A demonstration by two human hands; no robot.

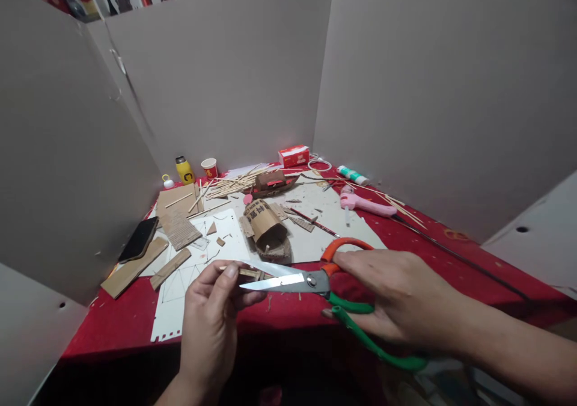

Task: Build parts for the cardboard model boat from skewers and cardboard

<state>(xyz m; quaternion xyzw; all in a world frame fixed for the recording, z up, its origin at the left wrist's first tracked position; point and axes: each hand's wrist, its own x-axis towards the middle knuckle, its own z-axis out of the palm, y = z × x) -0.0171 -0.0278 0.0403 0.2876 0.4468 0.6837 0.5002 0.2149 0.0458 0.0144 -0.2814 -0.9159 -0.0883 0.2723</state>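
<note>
**Scissors open on stick, cluttered desk**

Right hand [401, 301] gripping scissors [315, 282], blades parted around thin wooden stick [246, 271]. Left hand [211, 310] pinching the stick just left of scissors. Just behind scissors: cardboard roll [265, 225]. Further back: stick pile [229, 184], pink glue gun [365, 204]. Far left of scissors: phone [139, 239], cardboard strips [135, 270]. Nothing blocking the blades.

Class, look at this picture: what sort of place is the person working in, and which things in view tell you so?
Probably a home craft corner: a red-covered table boxed in by plain boards. Cardboard pieces, thin wooden sticks and a pink glue gun lie about, and the right hand holds scissors.
</note>
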